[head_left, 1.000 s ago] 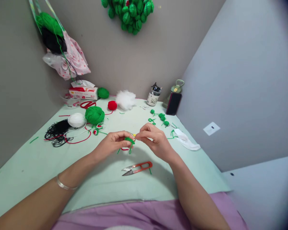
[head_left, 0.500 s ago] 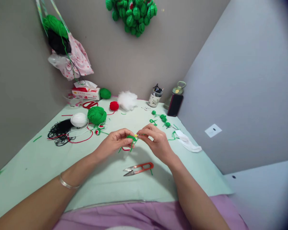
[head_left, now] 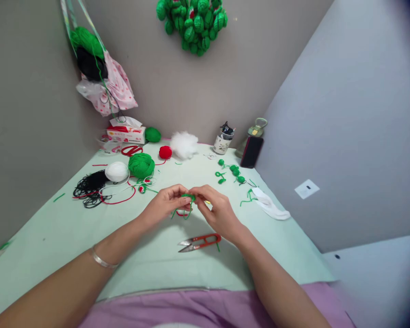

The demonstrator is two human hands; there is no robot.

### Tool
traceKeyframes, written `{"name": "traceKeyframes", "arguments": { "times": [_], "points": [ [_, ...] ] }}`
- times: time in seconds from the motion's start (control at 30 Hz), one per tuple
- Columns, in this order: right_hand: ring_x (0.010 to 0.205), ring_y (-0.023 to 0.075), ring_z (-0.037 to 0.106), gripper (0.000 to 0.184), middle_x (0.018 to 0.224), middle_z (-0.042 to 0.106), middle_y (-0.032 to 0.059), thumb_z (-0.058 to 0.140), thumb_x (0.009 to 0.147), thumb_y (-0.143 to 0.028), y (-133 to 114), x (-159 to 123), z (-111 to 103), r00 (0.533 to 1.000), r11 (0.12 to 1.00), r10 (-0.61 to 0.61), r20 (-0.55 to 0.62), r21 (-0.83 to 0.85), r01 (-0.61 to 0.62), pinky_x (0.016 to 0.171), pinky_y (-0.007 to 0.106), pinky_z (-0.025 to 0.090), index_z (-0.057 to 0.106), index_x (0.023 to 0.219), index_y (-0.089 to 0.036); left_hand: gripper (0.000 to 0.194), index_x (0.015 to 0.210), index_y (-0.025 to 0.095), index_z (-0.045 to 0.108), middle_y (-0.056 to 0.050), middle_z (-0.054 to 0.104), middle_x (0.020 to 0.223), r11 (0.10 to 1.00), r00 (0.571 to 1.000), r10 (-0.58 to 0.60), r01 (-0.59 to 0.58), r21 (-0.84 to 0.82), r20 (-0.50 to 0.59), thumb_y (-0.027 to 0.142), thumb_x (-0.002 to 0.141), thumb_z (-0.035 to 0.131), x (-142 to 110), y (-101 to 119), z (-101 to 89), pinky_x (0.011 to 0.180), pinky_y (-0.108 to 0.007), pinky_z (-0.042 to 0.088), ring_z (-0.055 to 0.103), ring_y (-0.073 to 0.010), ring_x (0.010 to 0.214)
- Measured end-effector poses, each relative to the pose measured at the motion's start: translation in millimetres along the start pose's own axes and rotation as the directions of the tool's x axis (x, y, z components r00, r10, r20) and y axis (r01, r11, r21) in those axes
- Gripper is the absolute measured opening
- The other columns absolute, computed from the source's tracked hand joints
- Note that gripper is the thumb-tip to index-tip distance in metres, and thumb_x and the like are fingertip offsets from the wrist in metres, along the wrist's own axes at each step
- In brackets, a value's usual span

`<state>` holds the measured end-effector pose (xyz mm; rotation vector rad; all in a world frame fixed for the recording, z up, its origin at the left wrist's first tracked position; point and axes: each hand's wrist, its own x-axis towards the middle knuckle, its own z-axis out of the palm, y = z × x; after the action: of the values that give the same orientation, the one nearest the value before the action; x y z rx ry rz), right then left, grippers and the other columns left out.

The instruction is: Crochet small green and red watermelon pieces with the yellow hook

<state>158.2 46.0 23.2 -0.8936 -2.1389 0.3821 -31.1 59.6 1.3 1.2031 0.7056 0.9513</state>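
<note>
My left hand (head_left: 169,202) pinches a small green crochet piece (head_left: 188,197) between thumb and fingers above the middle of the table. Loose green yarn ends (head_left: 187,214) and a bit of red yarn (head_left: 181,213) hang below it. My right hand (head_left: 213,207) is closed, its fingertips against the right edge of the piece. Under its fingers shows a yellow part of a slim crochet hook (head_left: 208,202); the rest is hidden. Nearer to me, thread snips (head_left: 200,242) with orange handles lie on the table, blades pointing left.
Left are green yarn (head_left: 141,165), white yarn (head_left: 117,171), black yarn (head_left: 90,187) and red-handled scissors (head_left: 132,150). White stuffing (head_left: 183,145), a pen cup (head_left: 223,140) and a phone (head_left: 252,152) stand behind. Small green crochet balls (head_left: 235,171) and a white strip (head_left: 269,205) lie right.
My right hand has closed in on the crochet piece, fingertips now touching it. The yellow part of the hook has moved from between the hands to beneath my right fingers. The view has shifted slightly.
</note>
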Motion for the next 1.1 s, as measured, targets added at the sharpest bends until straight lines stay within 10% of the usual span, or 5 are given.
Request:
{"name": "traceKeyframes", "arguments": {
  "times": [0.4, 0.83, 0.97, 1.1],
  "points": [
    [0.072, 0.0106, 0.064, 0.023, 0.100, 0.071, 0.0060, 0.047, 0.094, -0.010, 5, -6, 10, 0.977, 0.899, -0.213, -0.028, -0.397, 0.185, 0.058, 0.021, 0.045, 0.066, 0.099, -0.023, 0.022, 0.078, 0.017, 0.056, 0.002, 0.063, 0.068, 0.989, 0.998, -0.029, 0.038, 0.145, -0.062, 0.029, 0.073, 0.074, 1, -1, 3.9, 0.069, -0.028, 0.049, 0.064, -0.0146, 0.067],
    [0.081, 0.0157, 0.072, 0.028, 0.097, 0.075, 0.0086, 0.048, 0.090, -0.005, -8, -8, 16, 0.892, 0.894, -0.406, -0.200, -0.289, 0.342, 0.062, 0.024, 0.054, 0.066, 0.103, -0.022, 0.014, 0.073, 0.020, 0.049, 0.005, 0.055, 0.069, 0.925, 0.996, 0.077, -0.051, 0.377, -0.053, 0.016, 0.069, 0.062, -2, 6, -2.2, 0.062, -0.024, 0.040, 0.058, -0.0149, 0.073],
    [0.081, 0.0172, 0.072, 0.025, 0.099, 0.075, 0.0071, 0.054, 0.090, -0.009, -29, -9, 6, 0.916, 0.954, -0.287, -0.278, -0.166, 0.249, 0.064, 0.028, 0.056, 0.068, 0.100, -0.027, 0.017, 0.070, 0.022, 0.045, 0.001, 0.060, 0.073, 0.901, 0.985, 0.090, -0.019, 0.433, -0.145, 0.016, 0.068, 0.060, 0, 1, -7.8, 0.072, -0.027, 0.044, 0.061, -0.0248, 0.106],
    [0.060, 0.0155, 0.069, 0.012, 0.083, 0.074, 0.0044, 0.048, 0.097, -0.028, -32, 0, -7, 0.966, 0.890, 0.203, -0.160, 0.442, -0.114, 0.050, 0.028, 0.054, 0.058, 0.093, -0.023, 0.015, 0.071, 0.021, 0.050, 0.002, 0.058, 0.070, 0.943, 0.991, 0.022, 0.024, 0.332, -0.133, 0.023, 0.070, 0.065, 2, 5, -10.9, 0.063, -0.027, 0.043, 0.062, -0.0191, 0.076]
  ]
}}
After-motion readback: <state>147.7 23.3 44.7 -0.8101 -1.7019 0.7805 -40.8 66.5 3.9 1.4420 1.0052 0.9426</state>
